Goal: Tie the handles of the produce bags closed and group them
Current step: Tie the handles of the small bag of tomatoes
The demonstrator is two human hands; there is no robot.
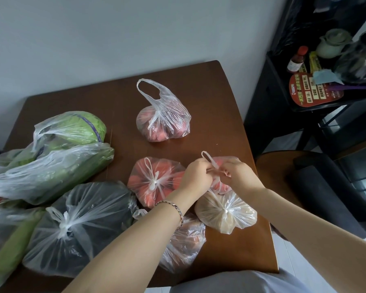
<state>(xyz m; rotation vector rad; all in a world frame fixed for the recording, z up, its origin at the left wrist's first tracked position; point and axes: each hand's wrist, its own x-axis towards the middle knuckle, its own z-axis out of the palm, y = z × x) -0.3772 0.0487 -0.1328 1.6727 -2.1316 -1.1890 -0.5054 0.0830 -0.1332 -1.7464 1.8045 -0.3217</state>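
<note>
The left hand (pixel 195 174) and the right hand (pixel 239 175) meet knuckle to knuckle over a clear bag of red produce (pixel 219 187), which sits on the brown table (pixel 209 98) close to its right edge. The fingers (pixel 204 167) of both hands are curled tight and pinch the bag's twisted handles (pixel 215 166) between them. One handle loop (pixel 207 158) pokes up just beyond the fingers.

Below the fingers, on the person's side and touching the held bag, lies a beige-filled bag (pixel 226 214), knotted shut. Just left of the fingers is an orange-red bag (pixel 154 180), also knotted, with a loop standing above the knot. Well beyond the fingers, toward the wall, a pink-produce bag (pixel 163 123) stands apart from the rest, its handles loose and unknotted.

Under the left forearm, which wears a bracelet (pixel 173 208), lies another clear bag (pixel 186 244); its top is hidden. Farther left of the fingers are a knotted dark bag (pixel 80 227), a cabbage bag (pixel 72 130) with an open handle, and a bag of long greens (pixel 51 172). A black shelf (pixel 283 123) stands to the right of the fingers.
</note>
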